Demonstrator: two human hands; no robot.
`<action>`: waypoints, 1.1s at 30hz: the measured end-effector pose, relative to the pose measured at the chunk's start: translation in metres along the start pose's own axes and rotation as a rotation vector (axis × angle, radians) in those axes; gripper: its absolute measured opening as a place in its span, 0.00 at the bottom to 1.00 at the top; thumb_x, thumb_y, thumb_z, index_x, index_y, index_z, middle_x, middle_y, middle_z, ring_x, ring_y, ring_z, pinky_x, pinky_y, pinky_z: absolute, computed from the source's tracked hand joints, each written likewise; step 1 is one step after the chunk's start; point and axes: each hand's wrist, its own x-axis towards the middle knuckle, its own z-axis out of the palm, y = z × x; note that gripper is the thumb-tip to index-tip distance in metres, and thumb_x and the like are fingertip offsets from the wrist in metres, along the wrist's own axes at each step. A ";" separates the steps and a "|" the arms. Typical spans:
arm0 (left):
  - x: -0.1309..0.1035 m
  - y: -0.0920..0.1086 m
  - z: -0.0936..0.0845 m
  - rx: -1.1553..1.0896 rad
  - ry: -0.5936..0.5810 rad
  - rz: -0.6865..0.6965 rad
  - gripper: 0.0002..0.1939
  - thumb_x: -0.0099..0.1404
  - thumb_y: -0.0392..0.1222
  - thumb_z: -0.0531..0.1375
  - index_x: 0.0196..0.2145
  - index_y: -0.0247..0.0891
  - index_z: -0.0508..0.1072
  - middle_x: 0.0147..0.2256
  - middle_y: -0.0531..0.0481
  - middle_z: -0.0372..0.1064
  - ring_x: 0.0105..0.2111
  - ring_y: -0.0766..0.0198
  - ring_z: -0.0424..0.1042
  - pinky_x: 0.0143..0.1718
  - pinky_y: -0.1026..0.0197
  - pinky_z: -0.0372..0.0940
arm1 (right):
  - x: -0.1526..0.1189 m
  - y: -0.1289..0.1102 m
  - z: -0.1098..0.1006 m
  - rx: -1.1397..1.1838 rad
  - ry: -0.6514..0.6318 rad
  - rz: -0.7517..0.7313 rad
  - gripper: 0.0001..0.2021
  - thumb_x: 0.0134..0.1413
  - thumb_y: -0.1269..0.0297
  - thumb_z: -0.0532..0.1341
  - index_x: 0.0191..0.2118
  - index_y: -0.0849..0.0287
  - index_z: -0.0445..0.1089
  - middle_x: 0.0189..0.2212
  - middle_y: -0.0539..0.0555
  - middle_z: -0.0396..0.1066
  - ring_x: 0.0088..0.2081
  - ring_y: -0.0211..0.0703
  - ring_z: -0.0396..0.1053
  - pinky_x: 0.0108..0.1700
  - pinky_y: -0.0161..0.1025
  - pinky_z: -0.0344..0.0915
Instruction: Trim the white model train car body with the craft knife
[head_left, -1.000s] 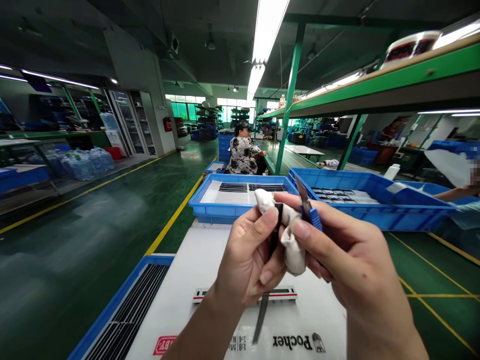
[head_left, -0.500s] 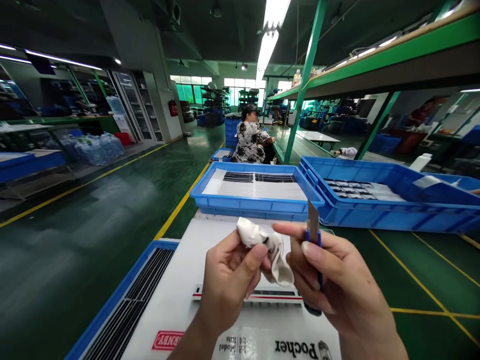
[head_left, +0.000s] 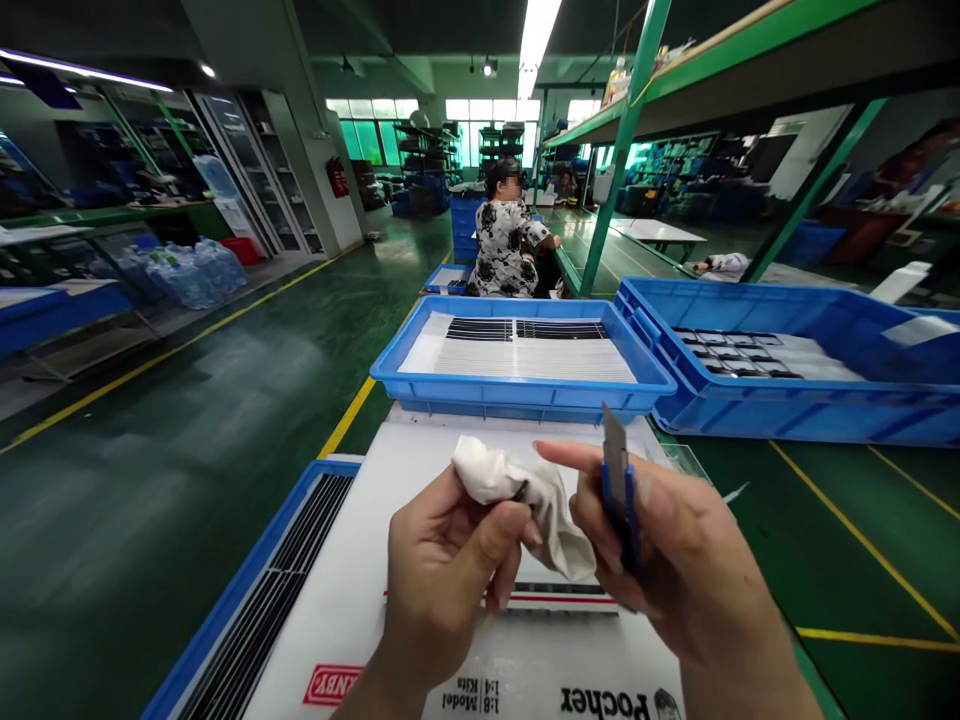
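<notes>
Pinched between the thumb and fingers of my left hand (head_left: 454, 565) is a crumpled white cloth (head_left: 487, 475), whose loose end hangs down to the right. A small dark spot shows on the cloth by my thumb. My right hand (head_left: 667, 560) grips a blue utility knife (head_left: 621, 505) with its blade out and pointing up. The index finger of that hand stretches left toward the cloth. Below both hands, a long strip with a red line (head_left: 562, 600) lies on a white printed board (head_left: 420, 680), partly hidden by my hands.
A blue tray (head_left: 525, 392) of black and white strips stands beyond the board. To its right is a larger blue bin (head_left: 810, 410) with small parts. Another blue tray (head_left: 225, 570) of black strips sits at left. A person in a patterned shirt (head_left: 506, 245) sits ahead.
My view has shifted slightly, so the trays appear higher. The cloth's loose end has swung a little, and the knife has tilted slightly. Both hands keep their holds.
</notes>
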 end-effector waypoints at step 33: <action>-0.009 -0.012 -0.020 0.268 -0.076 0.326 0.08 0.57 0.49 0.73 0.30 0.42 0.85 0.25 0.47 0.77 0.28 0.56 0.76 0.32 0.57 0.72 | -0.042 -0.002 0.002 -0.856 -0.077 -0.299 0.38 0.70 0.56 0.62 0.75 0.39 0.40 0.25 0.42 0.65 0.21 0.36 0.57 0.23 0.34 0.53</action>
